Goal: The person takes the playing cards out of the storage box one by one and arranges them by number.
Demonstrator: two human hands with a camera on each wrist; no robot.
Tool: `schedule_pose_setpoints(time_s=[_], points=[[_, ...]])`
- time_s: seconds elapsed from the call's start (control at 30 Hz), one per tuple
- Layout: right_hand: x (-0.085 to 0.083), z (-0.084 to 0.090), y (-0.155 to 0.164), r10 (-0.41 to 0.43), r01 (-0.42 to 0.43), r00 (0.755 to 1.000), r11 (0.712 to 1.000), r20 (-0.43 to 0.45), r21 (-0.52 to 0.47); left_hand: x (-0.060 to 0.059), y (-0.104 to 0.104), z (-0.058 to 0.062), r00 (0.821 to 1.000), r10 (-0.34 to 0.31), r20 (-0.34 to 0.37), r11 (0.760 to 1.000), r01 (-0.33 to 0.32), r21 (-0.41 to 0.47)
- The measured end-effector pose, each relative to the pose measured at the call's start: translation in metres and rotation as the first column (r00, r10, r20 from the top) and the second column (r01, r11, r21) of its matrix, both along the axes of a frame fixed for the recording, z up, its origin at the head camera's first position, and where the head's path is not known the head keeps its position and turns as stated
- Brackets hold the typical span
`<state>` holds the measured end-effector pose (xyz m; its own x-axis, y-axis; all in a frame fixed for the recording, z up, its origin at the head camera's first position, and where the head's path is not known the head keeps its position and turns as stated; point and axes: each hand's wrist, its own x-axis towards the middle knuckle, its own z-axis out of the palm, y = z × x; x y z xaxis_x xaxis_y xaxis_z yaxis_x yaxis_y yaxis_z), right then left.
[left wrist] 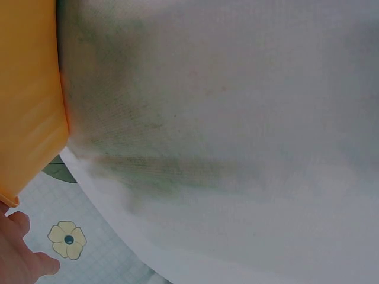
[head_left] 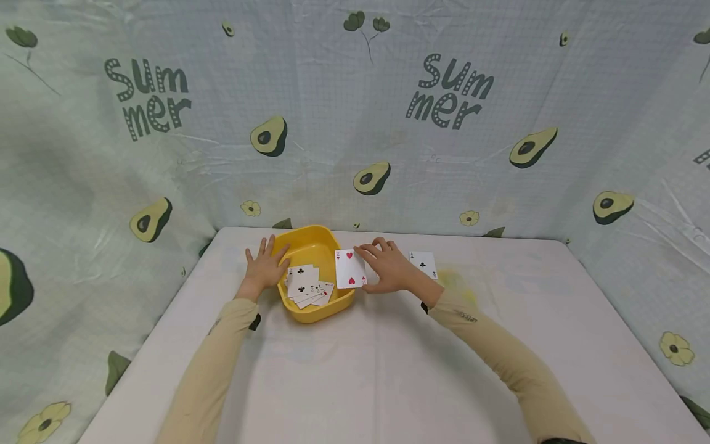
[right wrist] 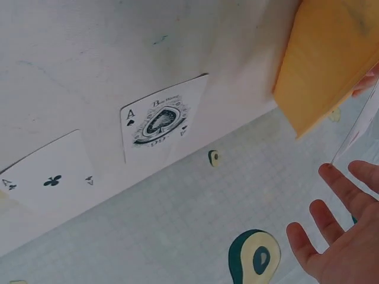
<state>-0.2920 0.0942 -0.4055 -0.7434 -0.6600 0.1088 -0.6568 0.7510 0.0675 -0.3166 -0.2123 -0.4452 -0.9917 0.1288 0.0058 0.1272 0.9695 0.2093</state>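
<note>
A two of hearts [head_left: 350,269] is pinched along its right side by my right hand [head_left: 388,266], over the right rim of a yellow plastic basin [head_left: 310,316]. Inside the basin lie several overlapping playing cards [head_left: 302,280], a club card on top at the left. My left hand [head_left: 262,268] rests at the basin's left rim with fingers spread. In the right wrist view, the ace of spades [right wrist: 163,121] lies face up beside the basin, and the ace of clubs [right wrist: 52,181] lies farther from it. The right hand partly hides the ace of spades in the head view.
The basin and cards are on a white-covered table [head_left: 344,382]. Behind the table's far edge hangs a pale cloth [head_left: 322,185] printed with avocados, flowers and lettering. A faint yellow stain [head_left: 457,287] marks the cover near the ace of clubs.
</note>
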Motion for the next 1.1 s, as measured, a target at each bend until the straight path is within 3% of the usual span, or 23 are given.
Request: schedule_pose_setpoints(time_s=[0.6,0.8,0.93,1.1], points=[[0.020,-0.014,0.038,0.016,-0.017,1.000,0.999,-0.014,-0.038,-0.002,-0.001,0.001,1.000,-0.003,0.004,1.000,0.003,-0.023],[0.023,-0.020,0.046,0.006,-0.005,1.000,0.999,0.015,-0.038,-0.003,0.003,0.007,0.999,-0.017,-0.032,0.998,0.015,-0.055],[0.024,-0.025,0.050,-0.002,0.004,1.000,0.999,0.031,-0.037,-0.003,0.006,0.010,0.999,-0.020,-0.037,0.999,0.018,-0.042],[0.025,-0.030,0.056,-0.006,0.006,1.000,1.000,0.027,-0.019,-0.003,0.010,0.012,1.000,0.021,-0.007,0.999,-0.021,0.028]])
